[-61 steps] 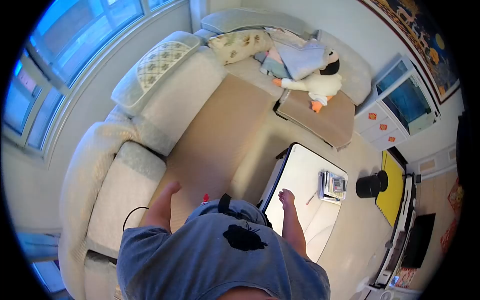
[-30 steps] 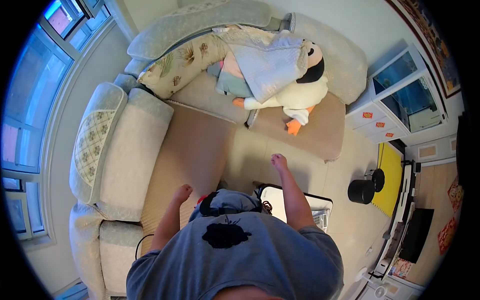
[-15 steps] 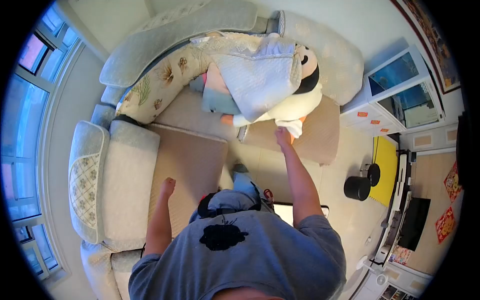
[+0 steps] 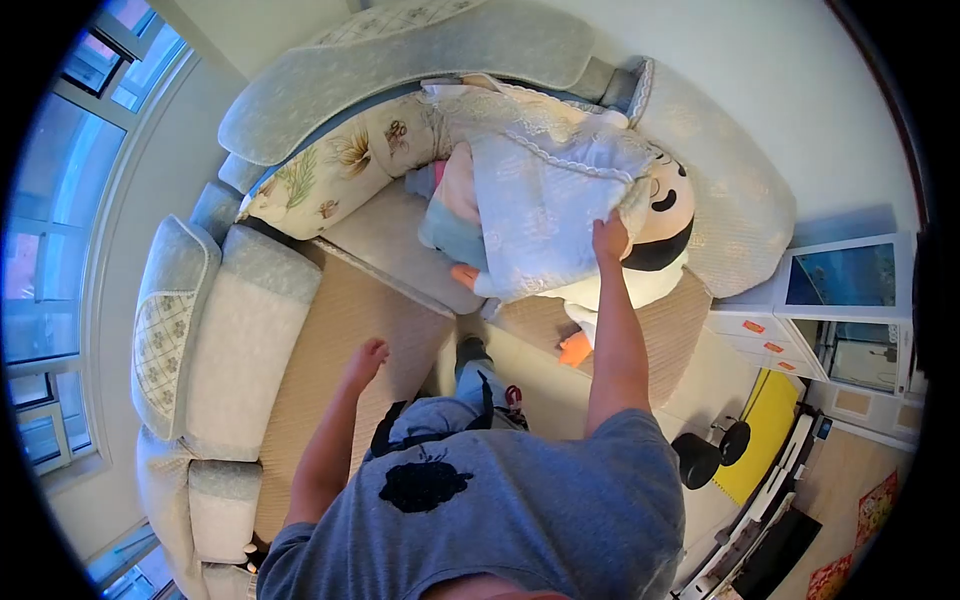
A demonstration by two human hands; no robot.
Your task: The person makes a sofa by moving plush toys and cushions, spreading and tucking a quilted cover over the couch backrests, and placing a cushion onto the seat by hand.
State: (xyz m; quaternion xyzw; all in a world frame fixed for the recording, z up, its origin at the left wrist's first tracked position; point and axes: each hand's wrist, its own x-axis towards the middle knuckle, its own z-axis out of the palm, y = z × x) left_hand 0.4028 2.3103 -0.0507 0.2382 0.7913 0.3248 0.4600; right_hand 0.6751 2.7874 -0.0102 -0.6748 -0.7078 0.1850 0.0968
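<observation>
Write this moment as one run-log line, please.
left hand: empty, over sofa seat | right hand: on edge of quilted cover | plush toy: partly under cover

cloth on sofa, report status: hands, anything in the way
Right hand at edge of cloth. Left hand apart, apparently empty. Cloth drapes over plush toy, possible snag.

This is a home, by its furnishings a living room. A curved, padded sofa (image 4: 245,345) fills the left and far sides, with a floral pillow (image 4: 330,180), a pale blue quilted cover (image 4: 545,220) and a large plush doll (image 4: 672,205) with a smiling face on it. Along the left runs a domestic window (image 4: 60,230). To the right stand a white cabinet (image 4: 735,335) with glass panes and small red paper squares (image 4: 774,348) on its front, and a yellow mat (image 4: 765,415) on the floor.
</observation>
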